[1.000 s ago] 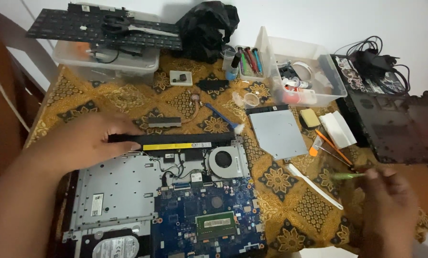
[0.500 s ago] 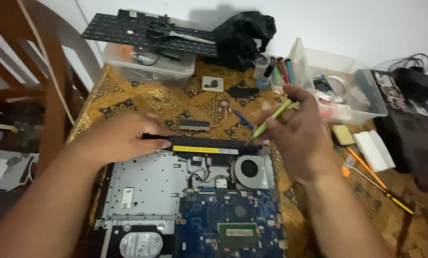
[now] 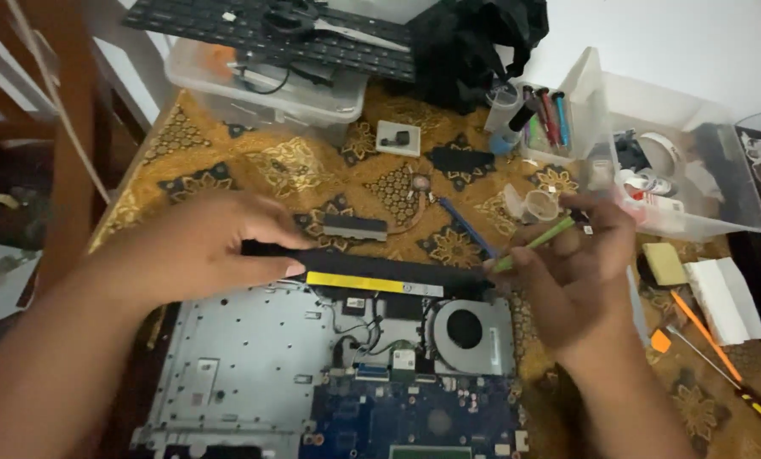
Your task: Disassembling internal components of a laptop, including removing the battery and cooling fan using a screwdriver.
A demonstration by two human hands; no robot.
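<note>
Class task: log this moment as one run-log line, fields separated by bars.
left hand on black battery bar | right hand holds green pry tool | opened laptop below
</note>
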